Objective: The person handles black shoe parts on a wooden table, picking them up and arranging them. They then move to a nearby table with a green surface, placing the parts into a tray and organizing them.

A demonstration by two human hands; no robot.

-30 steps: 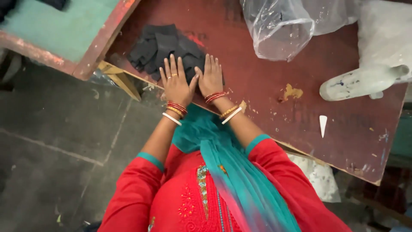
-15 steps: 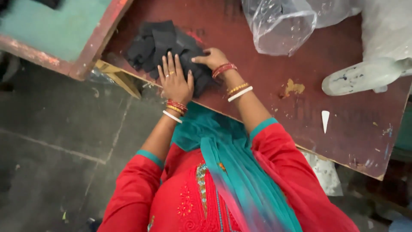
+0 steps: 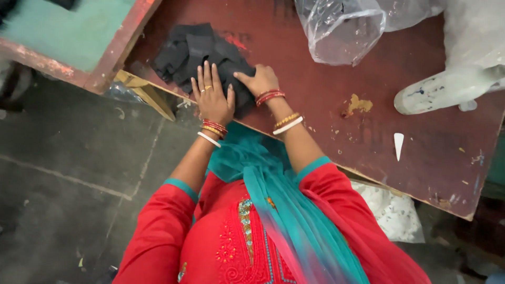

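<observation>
Pressing flat, fingers spread, the left hand pins the black cloth pile at the red table edge, while the right hand curls loosely over its side, steadying it.

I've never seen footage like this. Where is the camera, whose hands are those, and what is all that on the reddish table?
There is no machine here: the camera sits on a person's head and looks straight down, so you see red sleeves and a teal scarf. The left hand lies flat, fingers spread, on a pile of black fabric pieces at the edge of the dark red table. The right hand rests on the same pile, fingers curled at its side. Neither hand lifts anything. Farther off lie a clear plastic bag, a white paint-flecked object and a small white cone-shaped piece.
</observation>
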